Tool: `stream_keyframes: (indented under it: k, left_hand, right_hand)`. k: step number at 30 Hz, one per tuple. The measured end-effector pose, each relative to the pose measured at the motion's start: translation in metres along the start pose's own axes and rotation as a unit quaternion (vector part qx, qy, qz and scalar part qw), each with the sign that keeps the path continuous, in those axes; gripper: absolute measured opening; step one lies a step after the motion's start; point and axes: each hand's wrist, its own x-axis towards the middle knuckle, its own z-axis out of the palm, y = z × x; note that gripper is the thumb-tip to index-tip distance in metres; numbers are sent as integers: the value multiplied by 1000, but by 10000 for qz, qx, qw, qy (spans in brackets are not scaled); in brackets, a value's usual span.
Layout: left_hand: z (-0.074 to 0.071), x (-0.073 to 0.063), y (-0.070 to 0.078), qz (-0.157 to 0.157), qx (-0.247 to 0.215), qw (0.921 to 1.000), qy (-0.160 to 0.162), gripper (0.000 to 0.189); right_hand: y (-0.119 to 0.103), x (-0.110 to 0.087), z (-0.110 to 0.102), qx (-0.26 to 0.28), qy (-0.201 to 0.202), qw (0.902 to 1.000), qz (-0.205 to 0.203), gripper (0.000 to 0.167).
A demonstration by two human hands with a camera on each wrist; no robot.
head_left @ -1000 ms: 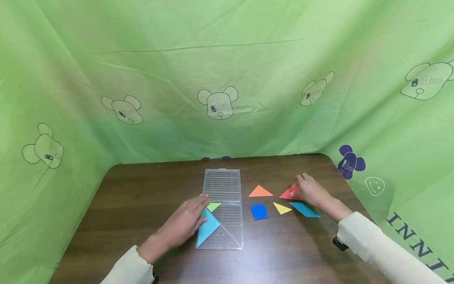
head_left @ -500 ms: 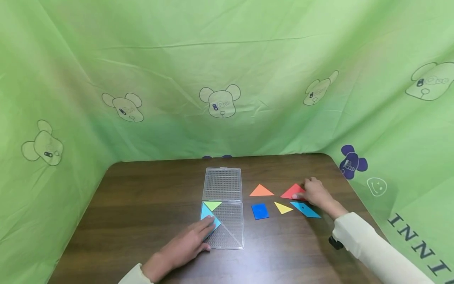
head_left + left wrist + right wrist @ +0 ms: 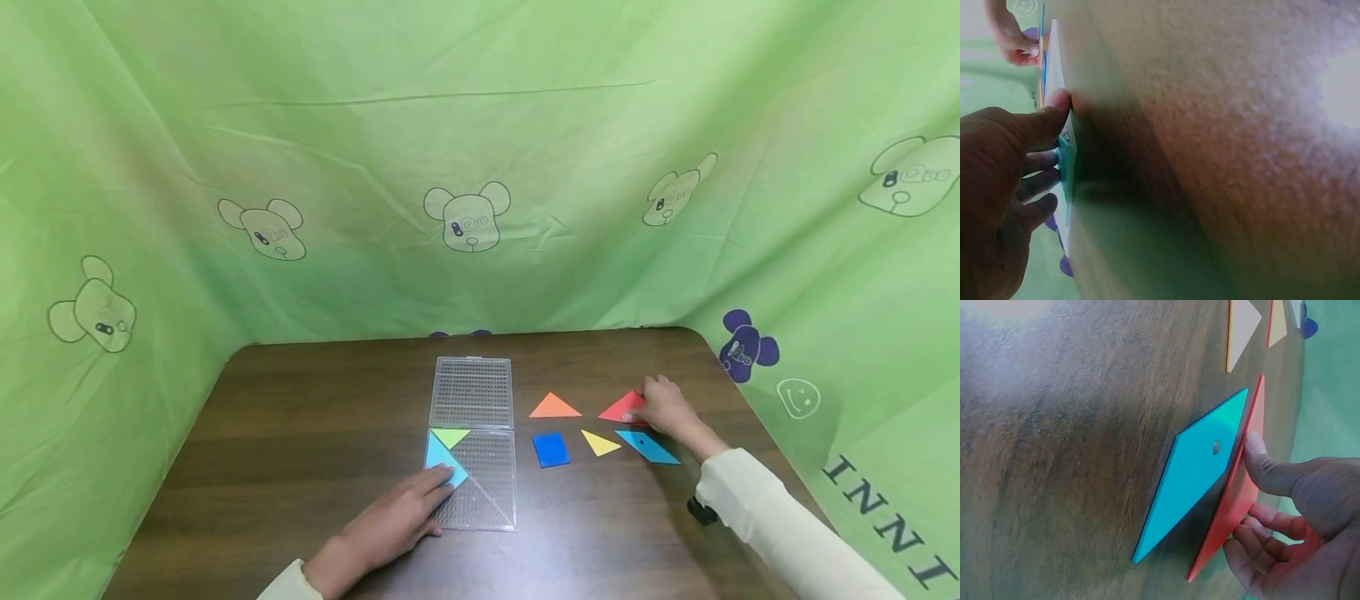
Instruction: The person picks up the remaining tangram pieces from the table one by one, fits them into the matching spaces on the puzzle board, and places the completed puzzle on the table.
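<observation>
My left hand (image 3: pixel 397 515) rests its fingers on a light blue triangle tile (image 3: pixel 441 454) lying in the lower half of an opened clear plastic case (image 3: pixel 491 467). In the left wrist view its thumb (image 3: pixel 1057 100) touches the case's near edge. A light green triangle tile (image 3: pixel 452 436) lies in the case's upper left corner. My right hand (image 3: pixel 666 408) pinches a red triangle tile (image 3: pixel 618 408), partly covered by the fingers. The right wrist view has the thumb on the near edge of the red tile (image 3: pixel 1235 494) and the other fingers on its far side.
Right of the case lie an orange triangle (image 3: pixel 553 407), a blue square (image 3: pixel 551 450), a yellow triangle (image 3: pixel 600 443) and a teal parallelogram (image 3: pixel 648 447). The case's ridged lid half (image 3: pixel 471 392) lies flat behind. A green printed curtain (image 3: pixel 360 275) surrounds the wooden table (image 3: pixel 315 417).
My left hand has slid from the light blue tile's upper part toward its lower part, uncovering the green triangle. My right hand has moved slightly right and now pinches the red tile, which has shifted slightly right.
</observation>
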Motion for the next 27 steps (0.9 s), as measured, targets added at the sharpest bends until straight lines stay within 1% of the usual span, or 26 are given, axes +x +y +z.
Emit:
stream_keyframes:
  k: [3,6,9,12,15,19,22,27]
  left_hand:
    - [1,0,0,-66,-89,9999,-70,55]
    - [1,1,1,-136,-145,9996,-207,54]
    - [1,1,0,-108,-51,9995,-282,55]
    - [0,2,-1,-86,55,9994,-342,56]
    - [0,1,-2,-170,-1,9986,-503,56]
    - [1,-1,-4,-318,-231,9967,-717,54]
    - [2,-2,-4,-361,-372,9959,-743,54]
    - [2,-2,-5,-410,-581,9950,-701,54]
  right_hand:
    - [1,2,-1,212,-198,9994,214,35]
    - [2,6,-3,360,-488,9970,489,36]
    - [3,11,-4,508,-698,9933,767,39]
    - [6,15,-4,788,-772,9893,954,48]
    - [9,16,-5,1072,-756,9870,932,47]
    - [15,14,-6,1418,-588,9849,806,37]
    - [22,15,-7,1666,-474,9824,699,30]
    - [36,15,-14,2092,-478,9762,297,30]
